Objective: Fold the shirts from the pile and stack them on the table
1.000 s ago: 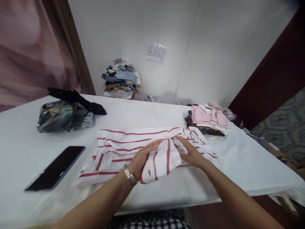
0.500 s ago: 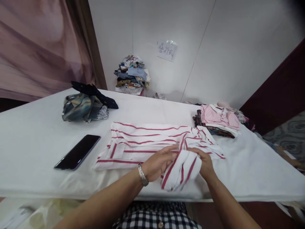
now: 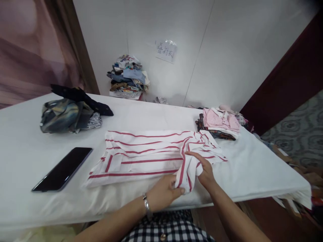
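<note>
A white shirt with red stripes (image 3: 148, 144) lies partly folded on the white-covered table, its collar end toward the right. One sleeve (image 3: 188, 169) is lifted off the near side between my hands. My left hand (image 3: 165, 192), with a silver bracelet at the wrist, pinches the sleeve's lower end between thumb and fingers. Higher up, my right hand (image 3: 203, 169) grips the same sleeve from the right, with its index finger stretched along the fabric. Part of the sleeve hides the shirt body behind it.
A dark phone (image 3: 63, 169) lies left of the shirt. Crumpled dark garments (image 3: 68, 116) sit at the back left. Folded clothes with a pink one on top (image 3: 222, 120) are at the back right. A tall clothes pile (image 3: 128, 77) stands by the wall beneath a paper sign (image 3: 166, 51).
My left hand has moved down to the sleeve's lower end. My right hand has shifted up along it, and the sleeve looks narrower. The whole view has shifted slightly.
</note>
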Tool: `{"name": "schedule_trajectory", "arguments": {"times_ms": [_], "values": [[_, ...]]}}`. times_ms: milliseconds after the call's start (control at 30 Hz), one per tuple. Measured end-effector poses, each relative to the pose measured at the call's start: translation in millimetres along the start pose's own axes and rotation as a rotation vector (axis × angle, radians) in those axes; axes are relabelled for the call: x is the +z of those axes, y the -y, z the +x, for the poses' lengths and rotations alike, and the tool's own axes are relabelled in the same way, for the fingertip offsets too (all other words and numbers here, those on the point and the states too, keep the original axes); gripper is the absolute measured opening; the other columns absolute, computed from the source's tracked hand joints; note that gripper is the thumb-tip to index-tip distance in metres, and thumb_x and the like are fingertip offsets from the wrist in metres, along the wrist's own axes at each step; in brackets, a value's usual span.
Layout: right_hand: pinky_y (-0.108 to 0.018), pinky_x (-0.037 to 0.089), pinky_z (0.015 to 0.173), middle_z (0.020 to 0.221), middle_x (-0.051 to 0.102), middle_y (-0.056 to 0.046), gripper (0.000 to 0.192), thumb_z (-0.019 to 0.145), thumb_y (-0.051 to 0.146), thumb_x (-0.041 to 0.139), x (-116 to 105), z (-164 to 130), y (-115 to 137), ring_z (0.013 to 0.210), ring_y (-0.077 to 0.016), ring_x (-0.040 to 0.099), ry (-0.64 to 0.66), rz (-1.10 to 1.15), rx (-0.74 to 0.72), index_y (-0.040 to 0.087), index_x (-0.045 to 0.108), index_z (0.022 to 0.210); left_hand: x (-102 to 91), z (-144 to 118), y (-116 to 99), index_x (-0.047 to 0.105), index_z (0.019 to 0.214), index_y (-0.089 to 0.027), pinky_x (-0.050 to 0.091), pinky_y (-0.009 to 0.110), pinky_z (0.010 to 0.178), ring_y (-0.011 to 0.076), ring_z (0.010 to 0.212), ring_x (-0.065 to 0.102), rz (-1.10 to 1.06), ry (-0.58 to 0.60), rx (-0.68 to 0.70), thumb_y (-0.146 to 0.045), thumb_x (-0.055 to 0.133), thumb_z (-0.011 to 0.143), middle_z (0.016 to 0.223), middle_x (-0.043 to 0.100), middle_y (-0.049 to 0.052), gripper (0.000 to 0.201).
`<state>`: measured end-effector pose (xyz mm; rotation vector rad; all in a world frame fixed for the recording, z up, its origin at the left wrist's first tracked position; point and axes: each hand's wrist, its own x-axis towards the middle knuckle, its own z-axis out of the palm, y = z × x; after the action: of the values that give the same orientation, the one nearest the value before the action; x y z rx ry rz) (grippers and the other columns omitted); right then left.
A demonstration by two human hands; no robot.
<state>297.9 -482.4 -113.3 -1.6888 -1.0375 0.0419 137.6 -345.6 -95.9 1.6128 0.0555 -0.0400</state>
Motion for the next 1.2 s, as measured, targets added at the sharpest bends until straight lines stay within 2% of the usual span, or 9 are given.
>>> {"name": "schedule_trajectory", "arguments": {"times_ms": [100,267,400,467,567,700,833,967,1200], "values": [[-0.043,0.045,0.106,0.127,0.065,-0.004,0.040,0.086,0.025,0.054,-9,1,-15,0.122,-0.0238,0.057,0.178,-0.103,-0.095,0.029,0.064,0.124,-16.6,-12,-13,0.069,0.103,-0.018,0.046,0.032,0.087,0.0207,0.090,0.060,-0.058,-0.076,-0.001,-0.029,0.062,0.080,0.096,0.072,0.002,0.027],[-0.050,0.037,0.112,0.137,0.058,-0.007,0.058,0.077,0.012,0.046,-32,26,-60,0.131,-0.0241,0.049,0.159,-0.358,-0.057,0.025,0.057,0.133,-48.3,-32,-30,0.063,0.113,-0.018,0.049,0.030,0.082,0.0179,0.086,0.062,-0.257,-0.117,-0.044,-0.034,0.065,0.082,0.096,0.071,0.004,0.035],[-0.047,0.036,0.111,0.138,0.056,-0.010,0.063,0.073,0.008,0.046,-33,61,-81,0.131,-0.0247,0.048,0.258,-0.517,-0.030,0.020,0.055,0.134,-53.9,-36,-32,0.062,0.114,-0.020,0.051,0.030,0.083,0.0180,0.088,0.064,-0.327,-0.137,-0.077,-0.033,0.066,0.083,0.103,0.070,0.005,0.034],[-0.045,0.038,0.108,0.130,0.061,-0.012,0.060,0.071,0.007,0.049,-31,75,-86,0.125,-0.0256,0.052,0.339,-0.598,-0.041,0.018,0.058,0.129,-54.6,-37,-34,0.062,0.118,-0.021,0.051,0.030,0.084,0.0191,0.092,0.064,-0.340,-0.164,-0.079,-0.033,0.067,0.082,0.106,0.070,0.005,0.038],[-0.043,0.043,0.098,0.100,0.070,-0.012,0.035,0.073,0.009,0.053,-36,84,-94,0.102,-0.0256,0.061,0.382,-0.682,-0.030,0.016,0.070,0.103,-59.6,-42,-39,0.055,0.131,-0.024,0.051,0.031,0.090,0.0213,0.103,0.063,-0.428,-0.236,-0.086,-0.032,0.072,0.077,0.115,0.069,0.005,0.057],[-0.040,0.045,0.093,0.091,0.070,-0.008,0.021,0.076,0.015,0.051,-62,73,-109,0.094,-0.0229,0.061,0.203,-0.549,-0.053,0.020,0.069,0.086,-72.9,-55,-37,0.044,0.143,-0.032,0.050,0.034,0.096,0.0242,0.115,0.060,-0.557,-0.420,-0.187,-0.033,0.076,0.071,0.124,0.066,0.003,0.079],[-0.042,0.046,0.095,0.101,0.071,-0.007,0.019,0.077,0.027,0.051,-85,45,-125,0.101,-0.0242,0.063,-0.075,-0.246,0.085,0.022,0.066,0.089,-84.7,-67,-18,0.057,0.134,-0.030,0.040,0.042,0.110,0.0309,0.131,0.048,-0.640,-0.537,-0.269,-0.040,0.077,0.066,0.131,0.064,0.002,0.072],[-0.043,0.046,0.098,0.102,0.072,-0.006,0.017,0.078,0.033,0.054,-91,22,-130,0.104,-0.0239,0.064,-0.061,-0.145,0.202,0.024,0.066,0.085,-89.5,-72,-2,0.075,0.108,-0.024,0.035,0.041,0.114,0.0326,0.140,0.036,-0.654,-0.560,-0.277,-0.047,0.077,0.062,0.134,0.062,0.002,0.052],[-0.045,0.045,0.101,0.107,0.072,-0.008,0.026,0.082,0.035,0.051,-91,26,-135,0.107,-0.0251,0.064,-0.086,-0.241,0.207,0.024,0.068,0.098,-86.5,-87,1,0.078,0.096,-0.024,0.048,0.043,0.100,0.0357,0.125,0.054,-0.430,-0.461,-0.478,-0.040,0.078,0.062,0.115,0.072,0.001,0.037]]}}
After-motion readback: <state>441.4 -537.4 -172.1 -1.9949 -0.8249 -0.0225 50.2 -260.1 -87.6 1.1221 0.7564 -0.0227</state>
